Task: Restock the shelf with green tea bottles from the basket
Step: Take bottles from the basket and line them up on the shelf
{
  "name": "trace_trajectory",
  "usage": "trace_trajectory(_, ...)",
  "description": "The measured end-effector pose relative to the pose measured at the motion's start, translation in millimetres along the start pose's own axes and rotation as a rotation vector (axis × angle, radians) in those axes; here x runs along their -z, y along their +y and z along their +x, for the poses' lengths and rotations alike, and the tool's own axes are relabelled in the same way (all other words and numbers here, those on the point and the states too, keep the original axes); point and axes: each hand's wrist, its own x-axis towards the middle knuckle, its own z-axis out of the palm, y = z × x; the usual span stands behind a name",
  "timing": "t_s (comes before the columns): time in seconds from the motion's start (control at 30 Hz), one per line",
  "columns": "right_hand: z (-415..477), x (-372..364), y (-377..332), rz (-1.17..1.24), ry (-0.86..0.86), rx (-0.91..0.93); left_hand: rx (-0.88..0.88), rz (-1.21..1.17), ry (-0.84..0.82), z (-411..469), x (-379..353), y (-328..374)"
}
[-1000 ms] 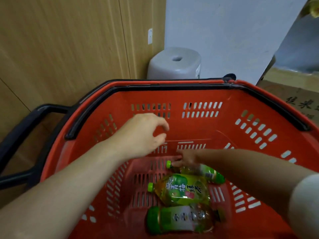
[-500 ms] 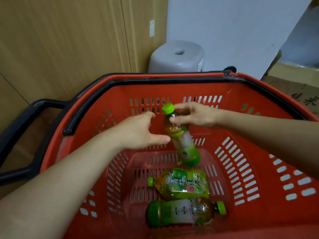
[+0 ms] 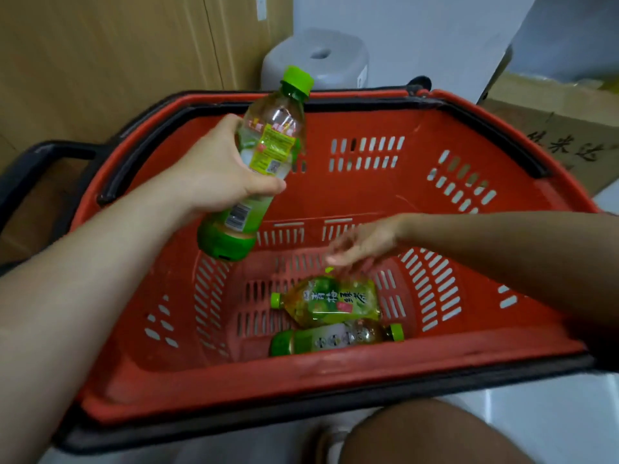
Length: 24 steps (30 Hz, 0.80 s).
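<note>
My left hand (image 3: 214,172) grips a green tea bottle (image 3: 258,162) with a green cap, held tilted above the left side of the red basket (image 3: 335,380). Two more green tea bottles lie on the basket floor: one with a green-yellow label (image 3: 330,301) and one nearer me (image 3: 335,339). Down inside the basket, my right hand (image 3: 363,246) hovers with fingers spread just above the labelled bottle, holding nothing. It is blurred.
The basket has black rims and a black handle (image 3: 43,155) at the left. A grey plastic stool (image 3: 316,60) stands behind it against a wooden wall (image 3: 100,61). A cardboard box (image 3: 566,135) sits at the right. My knee (image 3: 435,433) shows at the bottom.
My right hand lifted a bottle from the basket and passed it to my left hand. The left hand now holds it, and the right hand has dropped back down over the remaining bottles.
</note>
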Motion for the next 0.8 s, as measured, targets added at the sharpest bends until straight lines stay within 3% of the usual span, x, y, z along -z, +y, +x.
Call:
trace_trajectory(0.17,16,-39,9,-0.197,-0.223,-0.312,0.013,-0.018,0.017,1,3,-1)
trace_trajectory(0.37,18,-46,10,-0.176,-0.308,-0.272,0.013,0.014,-0.037,1,4,-4)
trace_trajectory(0.5,21,-48,10,-0.22,-0.276,-0.277,0.009,0.013,-0.042,1,5,-4)
trace_trajectory(0.63,25,-67,12,-0.054,-0.326,-0.324,0.006,-0.017,-0.04,2,6,-4)
trace_trajectory(0.8,20,-58,-3,-0.165,-0.106,-0.202,-0.023,-0.014,-0.011,6,8,-9)
